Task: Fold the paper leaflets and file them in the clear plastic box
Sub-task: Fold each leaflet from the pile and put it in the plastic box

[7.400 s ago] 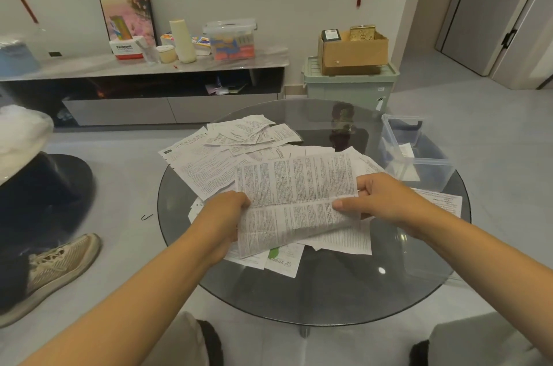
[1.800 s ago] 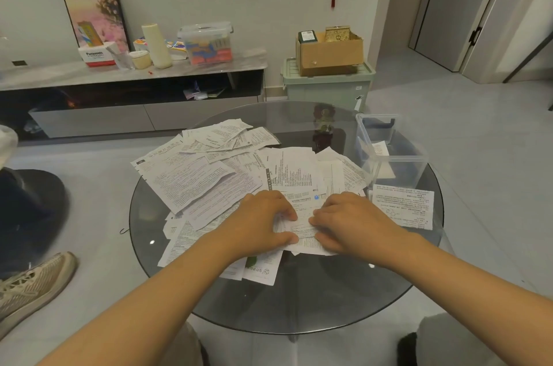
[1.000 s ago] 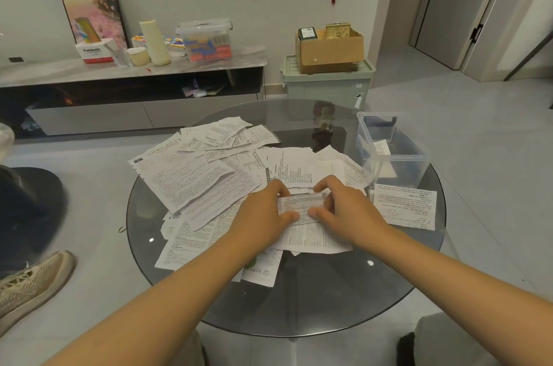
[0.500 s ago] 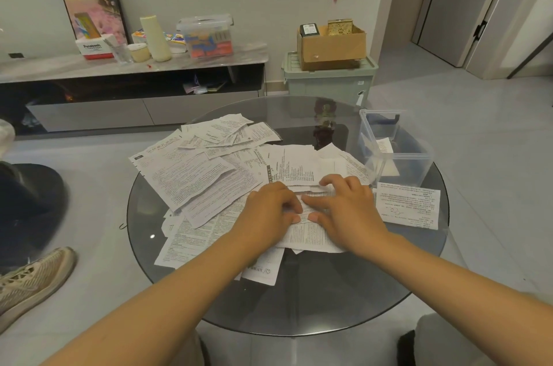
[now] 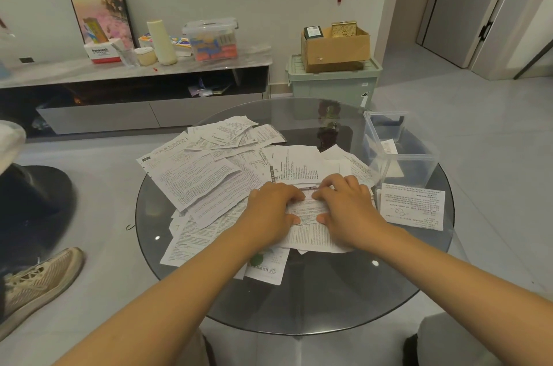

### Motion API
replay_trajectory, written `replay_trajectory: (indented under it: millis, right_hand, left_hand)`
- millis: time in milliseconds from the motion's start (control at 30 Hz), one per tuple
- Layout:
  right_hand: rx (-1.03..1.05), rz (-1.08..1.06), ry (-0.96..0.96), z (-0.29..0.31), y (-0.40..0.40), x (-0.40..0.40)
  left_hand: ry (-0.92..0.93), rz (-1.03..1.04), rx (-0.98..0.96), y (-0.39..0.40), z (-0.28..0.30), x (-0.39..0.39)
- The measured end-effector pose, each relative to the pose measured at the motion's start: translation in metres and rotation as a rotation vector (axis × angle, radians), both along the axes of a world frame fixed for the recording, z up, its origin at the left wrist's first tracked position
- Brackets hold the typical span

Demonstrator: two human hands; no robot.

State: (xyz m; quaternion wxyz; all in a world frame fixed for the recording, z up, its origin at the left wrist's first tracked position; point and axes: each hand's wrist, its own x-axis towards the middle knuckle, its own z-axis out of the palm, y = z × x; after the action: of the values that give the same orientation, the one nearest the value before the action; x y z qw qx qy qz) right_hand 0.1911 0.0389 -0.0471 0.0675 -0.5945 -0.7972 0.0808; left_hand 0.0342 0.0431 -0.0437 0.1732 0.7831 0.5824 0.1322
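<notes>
A folded printed leaflet (image 5: 308,210) lies on the near part of a loose pile of paper leaflets (image 5: 197,177) on a round glass table (image 5: 314,300). My left hand (image 5: 272,210) presses on its left half and my right hand (image 5: 347,207) on its right half, fingertips along the far fold and thumbs at the near edge. The clear plastic box (image 5: 402,163) stands open at the table's right rim, with a folded leaflet (image 5: 389,146) inside. One flat leaflet (image 5: 413,210) lies alone in front of the box.
Someone's shoe (image 5: 39,279) rests on the floor at the left. Behind the table stand a low TV cabinet (image 5: 149,69) with clutter on top and a green storage bin (image 5: 332,81) carrying a cardboard box (image 5: 335,48). A door is at the far right.
I unfolded a large leaflet, laid it on the pile and folded it over. A second ago both hands were lifting its edge; now they press the fold flat.
</notes>
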Motion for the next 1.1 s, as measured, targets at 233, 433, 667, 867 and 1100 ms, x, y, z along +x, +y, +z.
replay_trajectory:
  millis: [233,433,667,867,1100]
  right_hand:
    - [-0.056,-0.04,0.177,0.009,0.002,0.004]
    - [-0.054,-0.044,0.341,0.02,-0.009,0.02]
    - [-0.085,-0.117,0.603,0.041,-0.025,0.046]
    - [-0.068,-0.258,0.868,0.054,-0.033,0.07]
    - [-0.028,-0.419,0.961,0.056,-0.037,0.108]
  left_hand:
    - [0.05,-0.015,-0.024,-0.001,0.009,0.006]
    - [-0.232,0.048,-0.144,-0.006,0.024,0.011]
    - [-0.541,0.122,-0.235,-0.01,0.046,0.029]
    - [-0.716,0.176,-0.229,-0.012,0.055,0.058]
    - [-0.822,0.09,-0.203,-0.012,0.053,0.101]
